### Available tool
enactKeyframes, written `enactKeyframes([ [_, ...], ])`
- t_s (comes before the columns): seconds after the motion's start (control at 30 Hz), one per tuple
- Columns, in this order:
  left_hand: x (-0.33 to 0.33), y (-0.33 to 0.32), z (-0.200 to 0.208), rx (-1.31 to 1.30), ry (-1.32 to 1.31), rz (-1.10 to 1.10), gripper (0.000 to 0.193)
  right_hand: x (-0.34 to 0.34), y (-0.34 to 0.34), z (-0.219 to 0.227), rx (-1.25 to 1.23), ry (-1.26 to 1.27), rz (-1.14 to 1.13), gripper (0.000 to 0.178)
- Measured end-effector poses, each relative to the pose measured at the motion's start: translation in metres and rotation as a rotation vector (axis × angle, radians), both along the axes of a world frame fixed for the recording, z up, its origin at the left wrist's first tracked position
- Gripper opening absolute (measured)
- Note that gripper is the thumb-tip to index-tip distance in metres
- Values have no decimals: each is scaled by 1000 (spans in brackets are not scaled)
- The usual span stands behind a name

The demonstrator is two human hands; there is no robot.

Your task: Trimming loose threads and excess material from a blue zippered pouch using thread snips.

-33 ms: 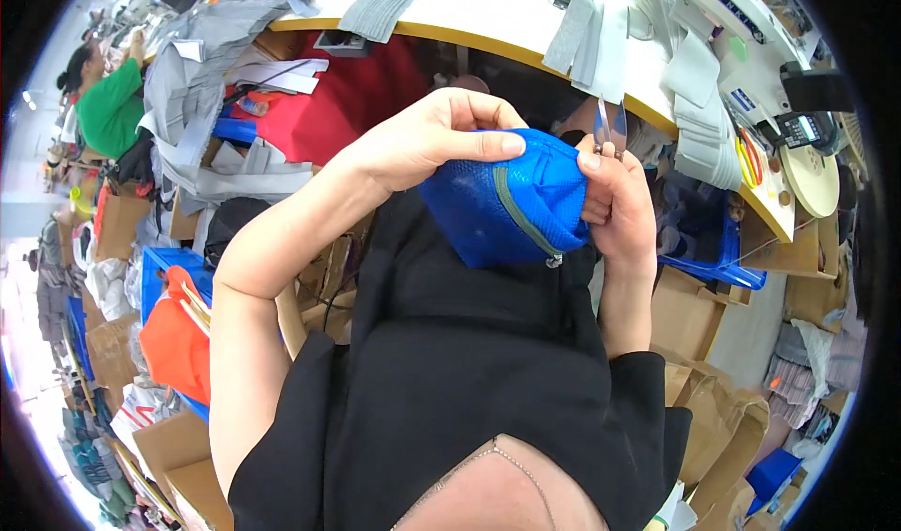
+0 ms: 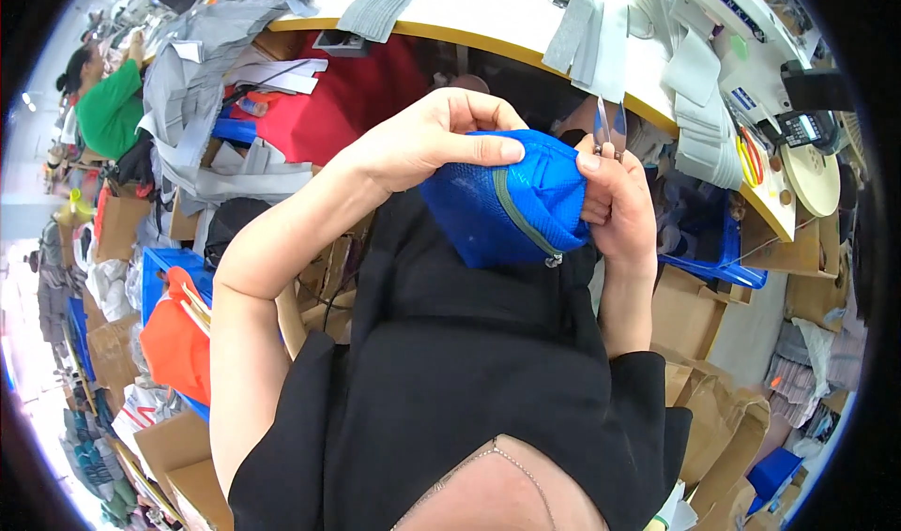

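Observation:
Above my lap I hold a blue mesh-textured fabric pouch [image 2: 469, 214] with a dark olive zipper [image 2: 514, 214] curving down its side. A small metal puller hangs at the zipper's lower end. My left hand [image 2: 460, 132] is closed on the pouch's upper edge, thumb on top and fingers bent behind it. My right hand [image 2: 619, 198] pinches the pouch's right edge, some fingertips hidden by the cloth. Thread snips [image 2: 610, 123] also sit in my right hand, their two blades pointing up and standing apart.
Ahead is a white worktable [image 2: 488, 6] with grey fabric strips [image 2: 596, 38] hanging over its edge. A sewing machine [image 2: 751, 71] stands at the right, above a blue crate [image 2: 718, 259]. Red cloth [image 2: 328, 109] lies under the table. At the far left sits a person in green [image 2: 111, 109].

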State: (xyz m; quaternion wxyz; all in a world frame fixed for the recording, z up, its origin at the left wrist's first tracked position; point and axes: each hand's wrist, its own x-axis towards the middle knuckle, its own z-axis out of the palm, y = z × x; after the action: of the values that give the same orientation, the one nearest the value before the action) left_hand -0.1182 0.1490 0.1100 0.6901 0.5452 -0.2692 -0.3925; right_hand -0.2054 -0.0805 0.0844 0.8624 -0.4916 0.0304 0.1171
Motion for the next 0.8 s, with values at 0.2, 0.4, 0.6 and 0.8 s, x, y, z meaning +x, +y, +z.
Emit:
enactKeyframes([
  [0.2,0,-3,-1,109,-85,57,27,-3,6,0,-330,-147,-127,14],
  [0.4,3,-7,-12,93,-99,55,27,6,12,-6,-646,-275,-262,11],
  [0.6,-3,-16,-30,95,73,316,23,2,30,-1,-958,-442,-378,20],
  [0.8,-8,-18,-46,156,-78,329,22,4,38,-5,-1248,-598,-459,20],
])
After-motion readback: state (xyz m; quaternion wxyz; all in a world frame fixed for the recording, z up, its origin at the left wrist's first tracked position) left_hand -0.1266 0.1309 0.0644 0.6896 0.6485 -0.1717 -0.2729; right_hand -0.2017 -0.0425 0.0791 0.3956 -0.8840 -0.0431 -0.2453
